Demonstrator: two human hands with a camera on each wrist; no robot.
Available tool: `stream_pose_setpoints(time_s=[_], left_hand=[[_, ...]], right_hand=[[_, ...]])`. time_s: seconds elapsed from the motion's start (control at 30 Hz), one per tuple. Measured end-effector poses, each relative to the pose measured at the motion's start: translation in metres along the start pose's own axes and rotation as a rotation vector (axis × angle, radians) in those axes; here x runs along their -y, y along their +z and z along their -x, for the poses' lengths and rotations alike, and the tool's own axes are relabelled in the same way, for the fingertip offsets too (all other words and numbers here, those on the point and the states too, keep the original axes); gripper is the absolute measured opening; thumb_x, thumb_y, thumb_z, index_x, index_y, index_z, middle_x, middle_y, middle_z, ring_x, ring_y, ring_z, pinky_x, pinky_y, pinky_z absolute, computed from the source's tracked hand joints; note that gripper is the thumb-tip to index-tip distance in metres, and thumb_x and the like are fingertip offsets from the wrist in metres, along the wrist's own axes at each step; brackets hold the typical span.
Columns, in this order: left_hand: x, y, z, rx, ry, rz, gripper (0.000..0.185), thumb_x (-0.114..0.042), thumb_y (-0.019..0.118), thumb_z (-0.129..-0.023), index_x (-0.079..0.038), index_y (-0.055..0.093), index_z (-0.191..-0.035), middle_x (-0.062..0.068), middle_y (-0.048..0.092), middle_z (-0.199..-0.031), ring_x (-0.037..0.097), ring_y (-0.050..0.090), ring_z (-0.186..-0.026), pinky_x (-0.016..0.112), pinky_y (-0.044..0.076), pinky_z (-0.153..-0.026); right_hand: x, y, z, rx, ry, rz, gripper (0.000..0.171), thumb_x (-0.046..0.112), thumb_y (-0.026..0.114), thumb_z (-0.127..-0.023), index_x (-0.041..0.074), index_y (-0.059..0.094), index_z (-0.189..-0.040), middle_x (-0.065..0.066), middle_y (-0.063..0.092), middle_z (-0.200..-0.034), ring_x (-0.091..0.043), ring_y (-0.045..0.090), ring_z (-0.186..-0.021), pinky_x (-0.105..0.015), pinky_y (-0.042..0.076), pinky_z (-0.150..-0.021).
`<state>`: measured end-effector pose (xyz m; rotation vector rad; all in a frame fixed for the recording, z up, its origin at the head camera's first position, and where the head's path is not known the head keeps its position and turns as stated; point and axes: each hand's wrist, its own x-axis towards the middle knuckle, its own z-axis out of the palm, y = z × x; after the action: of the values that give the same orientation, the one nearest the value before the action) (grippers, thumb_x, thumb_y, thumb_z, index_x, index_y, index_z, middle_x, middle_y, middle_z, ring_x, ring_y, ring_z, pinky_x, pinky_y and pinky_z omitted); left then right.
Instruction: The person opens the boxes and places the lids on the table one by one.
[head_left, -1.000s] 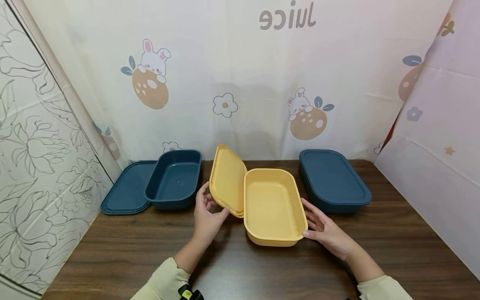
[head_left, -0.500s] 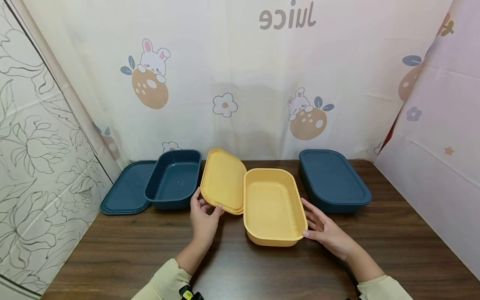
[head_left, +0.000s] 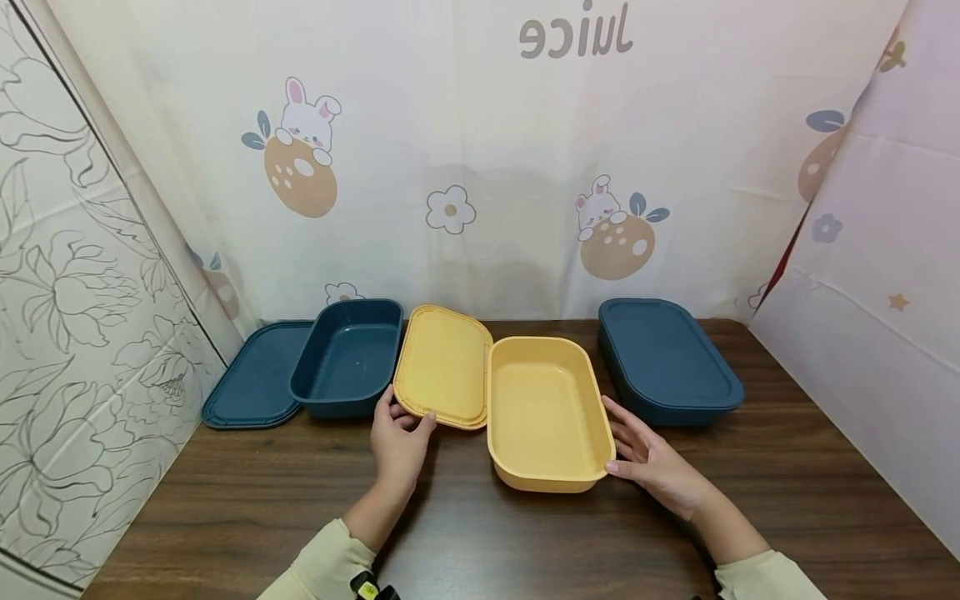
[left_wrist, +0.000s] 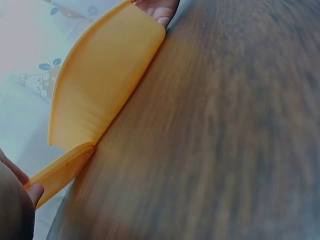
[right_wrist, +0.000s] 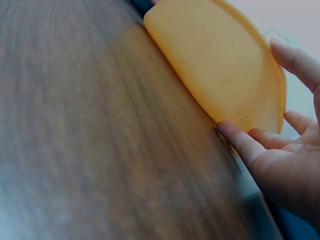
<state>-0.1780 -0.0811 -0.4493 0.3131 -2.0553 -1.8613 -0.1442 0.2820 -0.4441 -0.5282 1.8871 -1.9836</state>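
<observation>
I read this step as laying down the yellow lid (head_left: 442, 367) just left of the yellow box (head_left: 543, 482).
I had the left hand (head_left: 397, 450) pinching the lid's near-left corner in its fingers, left edge tilted off the bench (head_left: 495, 542); the next move seemed to call for lowering that edge. At the box's near-right corner, the right hand (head_left: 663, 475) lay spread, fingers unclosed, thumb touching the rim.
</observation>
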Motion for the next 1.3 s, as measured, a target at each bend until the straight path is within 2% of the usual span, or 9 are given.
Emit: stream_pose_setpoints(time_s=[0.23, 0.3, 0.43, 0.53, 0.67, 0.8, 0.93, 1.1, 1.3], left_hand=[[0.001, -0.004, -0.003, -0.033, -0.039, -0.044, 0.071, 0.005, 0.075, -0.078, 0.003, 0.044, -0.141, 0.018, 0.05, -0.11, 0.025, 0.06, -0.086, 0.017, 0.053, -0.063], [0.001, -0.006, -0.004, -0.021, -0.054, -0.054, 0.069, 0.005, 0.075, -0.078, 0.007, 0.045, -0.139, 0.02, 0.047, -0.112, 0.023, 0.061, -0.083, 0.018, 0.054, -0.062], [0.002, -0.011, -0.007, 0.059, -0.117, -0.054, 0.065, 0.007, 0.072, -0.078, 0.009, 0.046, -0.137, 0.024, 0.042, -0.117, 0.017, 0.065, -0.074, 0.024, 0.057, -0.061], [0.002, -0.015, -0.009, 0.121, -0.164, -0.061, 0.056, 0.008, 0.07, -0.078, 0.007, 0.053, -0.132, 0.025, 0.05, -0.114, 0.016, 0.066, -0.073, 0.029, 0.058, -0.063], [0.001, -0.02, -0.01, 0.169, -0.208, -0.078, 0.048, 0.007, 0.069, -0.078, 0.005, 0.06, -0.124, 0.021, 0.062, -0.105, 0.018, 0.064, -0.078, 0.03, 0.057, -0.066], [-0.003, -0.024, -0.01, 0.207, -0.213, -0.138, 0.049, 0.004, 0.07, -0.075, 0.006, 0.061, -0.124, 0.019, 0.062, -0.11, 0.022, 0.058, -0.087, 0.028, 0.053, -0.067], [-0.008, -0.027, -0.009, 0.238, -0.219, -0.159, 0.049, 0.001, 0.071, -0.077, 0.008, 0.06, -0.124, 0.019, 0.06, -0.112, 0.022, 0.056, -0.09, 0.026, 0.052, -0.068], [-0.011, -0.028, -0.007, 0.257, -0.248, -0.121, 0.053, 0.003, 0.069, -0.08, 0.012, 0.053, -0.13, 0.022, 0.059, -0.108, 0.021, 0.061, -0.087, 0.026, 0.054, -0.069], [-0.013, -0.027, -0.004, 0.262, -0.238, -0.063, 0.064, 0.007, 0.067, -0.083, 0.011, 0.038, -0.141, 0.029, 0.043, -0.13, 0.029, 0.058, -0.102, 0.03, 0.057, -0.072]], right_hand=[[0.0, 0.0, 0.0, -0.006, 0.013, -0.006, 0.088, -0.006, 0.056, -0.094, 0.017, 0.0, -0.158, -0.03, 0.003, -0.157, -0.007, 0.039, -0.133, -0.03, 0.045, -0.1], [0.0, 0.0, 0.0, -0.007, 0.014, -0.008, 0.088, -0.006, 0.057, -0.094, 0.017, 0.0, -0.158, -0.03, 0.003, -0.157, -0.007, 0.039, -0.133, -0.03, 0.045, -0.1], [0.0, 0.0, 0.001, -0.004, 0.004, -0.005, 0.087, -0.006, 0.056, -0.094, 0.016, 0.0, -0.158, -0.032, 0.004, -0.156, -0.009, 0.04, -0.134, -0.03, 0.045, -0.1], [-0.001, -0.001, 0.001, 0.003, -0.008, 0.003, 0.086, -0.006, 0.055, -0.095, 0.015, 0.0, -0.158, -0.034, 0.005, -0.155, -0.011, 0.039, -0.134, -0.031, 0.045, -0.099], [-0.001, -0.001, 0.0, -0.01, 0.013, 0.004, 0.087, -0.006, 0.056, -0.094, 0.018, 0.001, -0.158, -0.031, 0.006, -0.156, -0.01, 0.039, -0.134, -0.03, 0.045, -0.099], [-0.002, -0.002, -0.001, -0.018, 0.025, 0.005, 0.088, -0.006, 0.056, -0.094, 0.019, 0.002, -0.158, -0.03, 0.006, -0.157, -0.009, 0.04, -0.133, -0.03, 0.045, -0.099], [-0.002, -0.002, -0.001, -0.02, 0.029, 0.004, 0.088, -0.006, 0.056, -0.094, 0.019, 0.002, -0.158, -0.029, 0.007, -0.157, -0.009, 0.04, -0.133, -0.03, 0.046, -0.099], [-0.002, -0.002, -0.001, -0.006, 0.004, 0.017, 0.086, -0.006, 0.055, -0.095, 0.017, 0.002, -0.158, -0.032, 0.007, -0.156, -0.013, 0.039, -0.134, -0.031, 0.046, -0.099], [0.0, -0.001, 0.0, -0.022, 0.01, 0.022, 0.086, -0.005, 0.057, -0.094, 0.017, 0.003, -0.158, -0.031, 0.008, -0.156, -0.014, 0.039, -0.134, -0.03, 0.046, -0.098]])
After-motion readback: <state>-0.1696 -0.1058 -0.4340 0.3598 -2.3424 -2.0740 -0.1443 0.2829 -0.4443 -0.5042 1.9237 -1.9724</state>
